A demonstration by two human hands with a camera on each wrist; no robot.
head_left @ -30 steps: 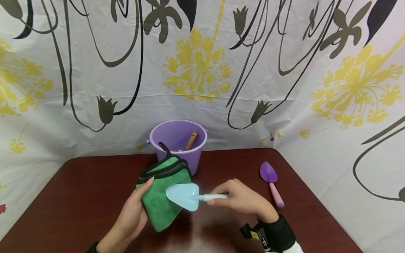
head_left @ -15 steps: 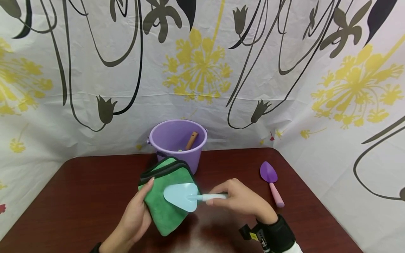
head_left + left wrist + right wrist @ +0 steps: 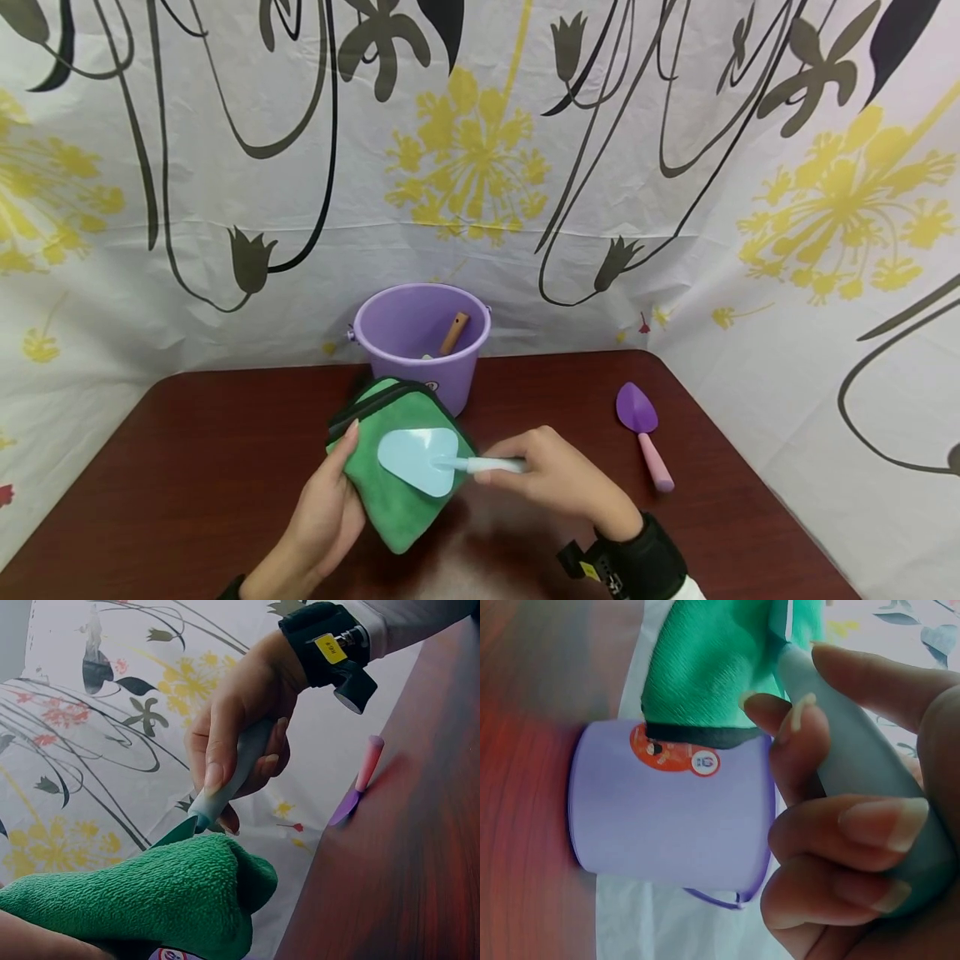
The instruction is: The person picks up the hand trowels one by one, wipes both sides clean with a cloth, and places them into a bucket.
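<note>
My left hand grips a folded green cloth with black edging, thumb on top near its left edge. In my right hand is a light blue toy trowel, held by its pale handle with the fingers curled round it. The trowel's blade lies over the cloth in the head view; in the left wrist view the blade is partly hidden behind the cloth. Behind the cloth stands a purple bucket, with a brown wooden handle leaning inside it.
A purple toy trowel with a pink handle lies on the dark wooden table at the right. A white curtain with flower prints hangs behind the table and along its sides. The bucket carries an orange sticker.
The cloth has turned and dropped slightly, so its black loop no longer shows. The blue trowel and my right hand have shifted a little left across the cloth. The bucket has not moved.
</note>
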